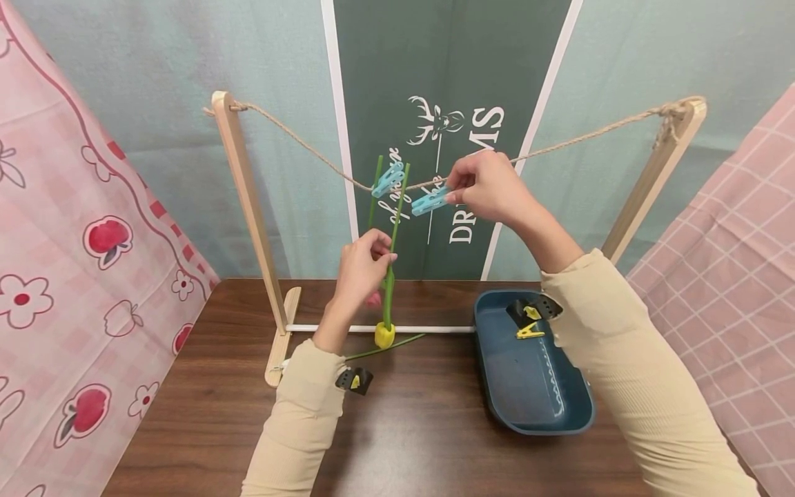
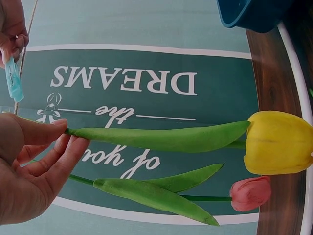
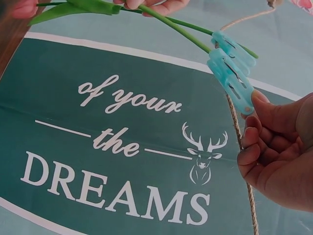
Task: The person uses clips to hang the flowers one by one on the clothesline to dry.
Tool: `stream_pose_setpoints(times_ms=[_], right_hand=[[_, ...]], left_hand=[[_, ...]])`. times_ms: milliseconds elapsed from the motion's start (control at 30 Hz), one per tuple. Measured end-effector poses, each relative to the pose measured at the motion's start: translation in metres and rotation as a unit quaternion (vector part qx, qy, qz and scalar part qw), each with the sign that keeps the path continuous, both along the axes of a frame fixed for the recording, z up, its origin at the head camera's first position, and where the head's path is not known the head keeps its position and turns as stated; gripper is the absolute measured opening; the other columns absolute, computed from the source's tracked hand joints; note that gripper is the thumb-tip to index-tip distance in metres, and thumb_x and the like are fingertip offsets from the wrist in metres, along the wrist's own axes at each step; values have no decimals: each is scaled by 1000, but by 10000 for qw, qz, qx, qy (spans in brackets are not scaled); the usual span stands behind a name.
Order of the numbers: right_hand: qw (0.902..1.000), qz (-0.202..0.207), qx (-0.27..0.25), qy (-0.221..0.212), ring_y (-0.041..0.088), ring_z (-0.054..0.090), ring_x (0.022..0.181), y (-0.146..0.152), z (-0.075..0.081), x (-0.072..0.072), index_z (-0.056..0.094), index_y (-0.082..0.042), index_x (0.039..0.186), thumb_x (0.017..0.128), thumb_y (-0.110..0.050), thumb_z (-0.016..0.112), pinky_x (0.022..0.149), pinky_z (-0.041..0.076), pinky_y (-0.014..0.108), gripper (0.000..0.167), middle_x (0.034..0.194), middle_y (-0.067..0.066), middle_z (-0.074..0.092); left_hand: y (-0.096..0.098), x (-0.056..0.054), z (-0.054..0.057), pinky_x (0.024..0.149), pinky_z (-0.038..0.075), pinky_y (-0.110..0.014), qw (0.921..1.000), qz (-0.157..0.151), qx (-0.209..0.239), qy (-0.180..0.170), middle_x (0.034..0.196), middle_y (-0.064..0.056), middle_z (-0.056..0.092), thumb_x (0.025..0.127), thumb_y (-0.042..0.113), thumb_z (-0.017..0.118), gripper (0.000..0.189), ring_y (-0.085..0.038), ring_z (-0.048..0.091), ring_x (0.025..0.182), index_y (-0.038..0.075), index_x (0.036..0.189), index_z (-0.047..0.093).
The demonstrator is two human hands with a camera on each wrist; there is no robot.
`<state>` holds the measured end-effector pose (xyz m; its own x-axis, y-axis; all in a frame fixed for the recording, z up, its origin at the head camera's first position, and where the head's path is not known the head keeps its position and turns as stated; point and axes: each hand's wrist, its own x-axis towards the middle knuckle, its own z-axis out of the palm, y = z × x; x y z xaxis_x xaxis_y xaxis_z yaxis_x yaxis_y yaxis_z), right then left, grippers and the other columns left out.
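Observation:
My left hand (image 1: 363, 266) pinches the green stem of an artificial yellow tulip (image 1: 385, 336), whose bloom points down. In my right hand (image 1: 487, 185), a light blue clothespin (image 1: 430, 201) is pinched between thumb and fingers, beside the twine (image 1: 304, 145). Its tip is right at the yellow tulip's stem end in the right wrist view. A second blue clothespin (image 1: 389, 181) sits on the twine at the pink tulip's stem. That pink tulip (image 2: 250, 193) hangs bloom down behind the left hand, partly hidden in the head view.
Wooden posts (image 1: 245, 214) hold the sagging twine at both ends, with a white rod (image 1: 335, 328) low between them. A blue tray (image 1: 515, 386) with a yellow clothespin (image 1: 529, 332) stands right. Another green stem (image 1: 406, 341) lies on the table (image 1: 422, 442).

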<state>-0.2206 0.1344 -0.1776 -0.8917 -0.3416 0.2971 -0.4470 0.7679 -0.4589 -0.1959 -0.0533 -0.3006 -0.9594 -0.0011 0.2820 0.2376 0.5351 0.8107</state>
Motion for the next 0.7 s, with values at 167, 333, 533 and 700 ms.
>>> stream_pose_setpoints(times_ms=[167,333,533,700], right_hand=[[10000,-20,-91,6,20,48,63,-2,2,0,66,4,82,79,-1,67,61,37,30,5,70,11,61],[9999,-18,-137,78,19,49,62,-3,4,0,66,4,82,79,-1,66,60,37,29,6,69,11,61],[9997,-37,-155,185,17,49,60,-4,5,-2,66,4,81,78,-2,67,60,37,28,7,68,11,61],[9995,-71,-80,287,19,48,62,-5,8,-2,66,4,82,78,-2,68,62,36,29,8,69,12,61]], left_hand=[[0,0,-1,62,48,-29,10000,-15,-11,48,77,-8,62,82,3,66,13,-20,56,70,2,93,61],[-1,-1,-2,61,49,-29,10000,-28,30,59,77,-8,62,82,2,66,12,-19,57,70,2,93,60],[-1,0,-2,61,49,-28,10000,-38,5,89,76,-8,62,81,2,67,13,-19,57,70,2,93,60],[-1,0,-2,61,49,-29,9999,-36,6,104,77,-8,62,82,2,66,13,-19,57,70,1,93,61]])
